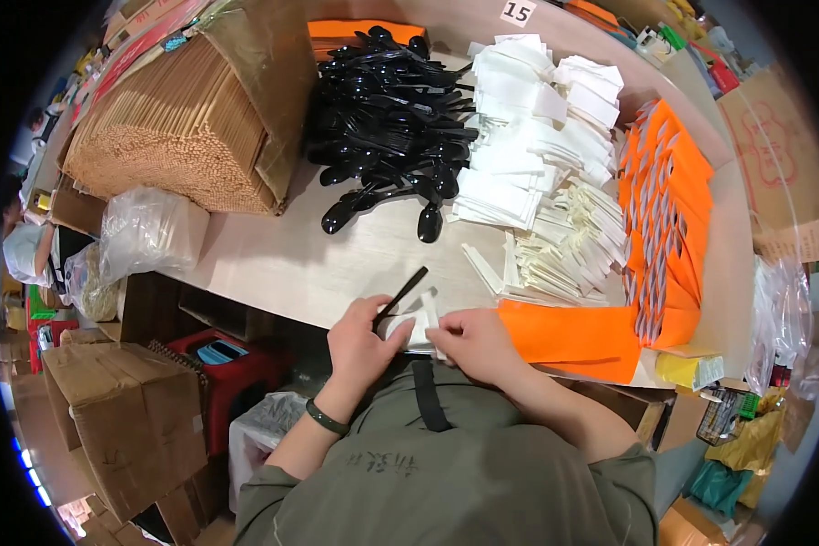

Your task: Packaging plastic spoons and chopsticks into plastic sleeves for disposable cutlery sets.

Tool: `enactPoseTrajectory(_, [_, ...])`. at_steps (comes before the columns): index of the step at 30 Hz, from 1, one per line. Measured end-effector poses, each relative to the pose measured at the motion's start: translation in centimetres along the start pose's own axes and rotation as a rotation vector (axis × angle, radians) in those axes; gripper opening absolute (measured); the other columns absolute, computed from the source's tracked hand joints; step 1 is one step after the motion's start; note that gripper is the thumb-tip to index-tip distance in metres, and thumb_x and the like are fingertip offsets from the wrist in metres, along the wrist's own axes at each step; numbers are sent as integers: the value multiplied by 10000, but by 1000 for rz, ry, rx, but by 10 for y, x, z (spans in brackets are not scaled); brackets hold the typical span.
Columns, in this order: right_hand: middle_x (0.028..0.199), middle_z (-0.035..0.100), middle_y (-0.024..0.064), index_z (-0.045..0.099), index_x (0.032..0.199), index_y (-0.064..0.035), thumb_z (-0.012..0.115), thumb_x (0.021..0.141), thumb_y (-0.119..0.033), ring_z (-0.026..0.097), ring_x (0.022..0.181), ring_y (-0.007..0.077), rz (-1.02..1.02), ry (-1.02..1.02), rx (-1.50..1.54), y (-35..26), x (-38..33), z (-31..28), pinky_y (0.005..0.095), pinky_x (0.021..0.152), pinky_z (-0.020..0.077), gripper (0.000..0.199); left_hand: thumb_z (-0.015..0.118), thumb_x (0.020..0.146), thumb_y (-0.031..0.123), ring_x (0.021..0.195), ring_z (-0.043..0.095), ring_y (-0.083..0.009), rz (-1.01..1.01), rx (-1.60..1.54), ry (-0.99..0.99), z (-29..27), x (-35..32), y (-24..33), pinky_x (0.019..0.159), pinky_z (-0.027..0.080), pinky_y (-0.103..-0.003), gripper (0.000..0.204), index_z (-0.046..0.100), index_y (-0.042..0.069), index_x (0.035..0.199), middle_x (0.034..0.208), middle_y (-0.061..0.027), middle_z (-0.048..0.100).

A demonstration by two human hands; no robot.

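Note:
At the table's near edge, my left hand (358, 342) is closed on a black plastic cutlery piece (404, 295) and a white paper napkin (408, 333). The cutlery's thin handle points up and right; its other end is hidden by my fingers. My right hand (479, 344) is closed, its thumb and fingers pinching the right side of the white paper. A narrow white strip (429, 302) stands up between my hands. Straight ahead lies a heap of black plastic spoons and forks (387, 118). White folded napkins (505, 164) are piled to its right.
Thin cream paper packets (569, 246) lie nearer me. Orange sleeves (669, 191) are stacked along the right, with another orange sheet (573, 337) beside my right forearm. A carton of brown paper sleeves (168, 136) stands left. Below it are a red stool (232, 378) and a cardboard box (127, 419).

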State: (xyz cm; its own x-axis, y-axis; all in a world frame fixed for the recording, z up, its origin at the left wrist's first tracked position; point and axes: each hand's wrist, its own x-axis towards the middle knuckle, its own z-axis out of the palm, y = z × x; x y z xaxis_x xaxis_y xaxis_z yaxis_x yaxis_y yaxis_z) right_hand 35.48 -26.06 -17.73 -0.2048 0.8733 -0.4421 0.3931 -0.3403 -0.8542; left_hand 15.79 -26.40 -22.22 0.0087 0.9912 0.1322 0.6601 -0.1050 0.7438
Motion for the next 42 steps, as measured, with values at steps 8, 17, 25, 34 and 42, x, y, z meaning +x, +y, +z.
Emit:
enactPoseTrajectory(8, [889,597,106,650,866,-50,696,850,-164,602,874,317,-597,7,-723,0,2,-11,409,742,489,124,763,841,190,724,625,-207,-5,-140,-49,3,12,-5,664,504,-306,244,674,48,1019,796,-80,615])
enactPoseTrajectory(17, [1010,637,134,642,987,-43,755,800,-144,617,944,315,-825,361,-649,19,-10,-30,427,831,491,241,746,795,88,708,594,-279,299,19,-123,-45,33,-12,658,476,-360,128,655,46,875,751,-97,594])
enactPoseTrajectory(25, [1275,630,137,626,1194,-13,667,889,-190,571,1238,292,-989,135,-1029,48,3,-24,502,1037,429,356,816,704,120,983,631,-298,580,114,-211,-38,77,9,836,511,-398,284,664,108,943,1035,-91,659])
enactPoseTrajectory(34, [1311,586,156,601,1244,-56,619,896,-211,502,1317,299,-979,67,-1006,61,5,-27,541,1052,416,381,679,798,162,758,652,-385,192,566,155,-231,244,35,682,532,-460,140,702,25,816,813,-207,670])
enactPoseTrajectory(42, [1394,508,225,607,1265,-143,676,870,-276,498,1298,370,-992,155,-997,70,-4,-22,546,1035,419,422,654,864,283,802,659,-422,176,813,13,-233,261,25,716,528,-506,272,703,16,870,851,-238,679])
